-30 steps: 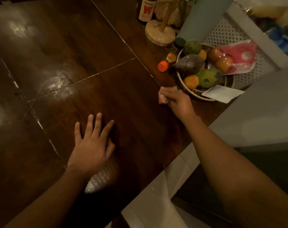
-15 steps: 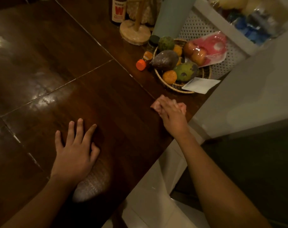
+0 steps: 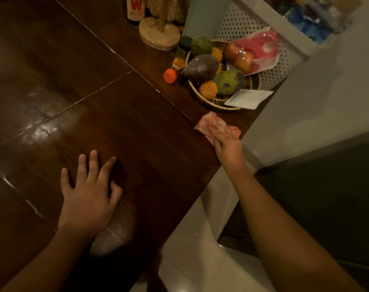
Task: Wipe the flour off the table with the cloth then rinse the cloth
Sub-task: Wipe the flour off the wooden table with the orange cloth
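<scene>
A pink cloth (image 3: 206,123) lies flat on the dark wooden table (image 3: 137,127) near its right edge, just in front of the fruit basket. My right hand (image 3: 226,142) presses down on the cloth with its fingers extended over it. My left hand (image 3: 88,192) rests flat on the table nearer to me, fingers spread, holding nothing. A pale, dusty patch (image 3: 109,239) shows on the wood just below my left wrist. Shiny streaks (image 3: 44,127) mark the tabletop further left.
A woven basket (image 3: 219,100) of fruit sits at the table's right end, with a white paper (image 3: 248,98) on its rim and an orange-capped bottle (image 3: 170,75) beside it. A wooden stand (image 3: 159,34) and a sauce bottle (image 3: 135,9) stand behind. Pale floor tiles (image 3: 200,239) lie beyond the table edge.
My right hand has slid the cloth along the table towards its right edge, away from the basket's front, and now presses it flat. My left hand has stayed planted.
</scene>
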